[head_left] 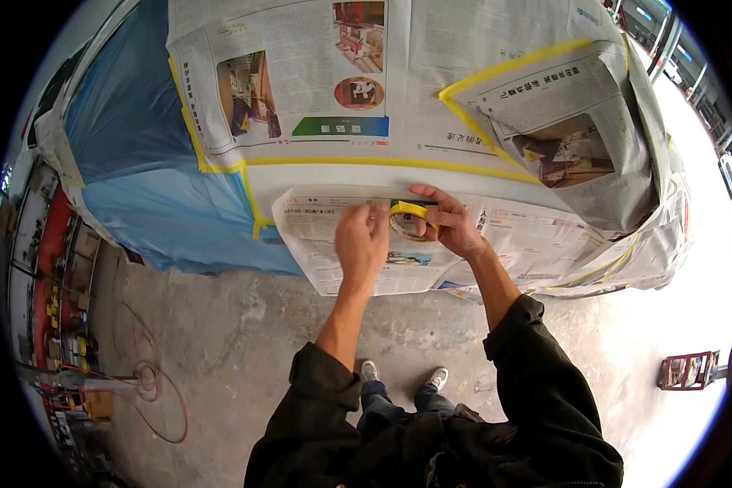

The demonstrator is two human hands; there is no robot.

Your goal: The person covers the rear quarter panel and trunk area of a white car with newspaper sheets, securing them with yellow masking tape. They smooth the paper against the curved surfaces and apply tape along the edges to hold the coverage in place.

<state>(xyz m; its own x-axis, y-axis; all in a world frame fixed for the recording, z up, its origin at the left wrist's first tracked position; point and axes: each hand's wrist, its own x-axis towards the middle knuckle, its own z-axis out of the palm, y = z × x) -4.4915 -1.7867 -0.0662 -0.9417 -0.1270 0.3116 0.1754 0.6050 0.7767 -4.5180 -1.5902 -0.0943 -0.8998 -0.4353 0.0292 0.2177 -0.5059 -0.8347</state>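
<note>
My right hand holds a roll of yellow masking tape, with fingers through and around the ring. Close against the roll's left side is my left hand, its fingers drawn together; whatever they pinch is hidden. Both hands are in front of a newspaper sheet on the lower part of a covered vehicle body. Above that sheet runs a bare white strip of panel. A line of yellow tape edges the upper newspaper covering.
Blue plastic film covers the vehicle's left part. More newspaper wraps its right side. A reddish hose lies coiled on the concrete floor. Shelves of supplies stand at the left, and a dark red rack at the right.
</note>
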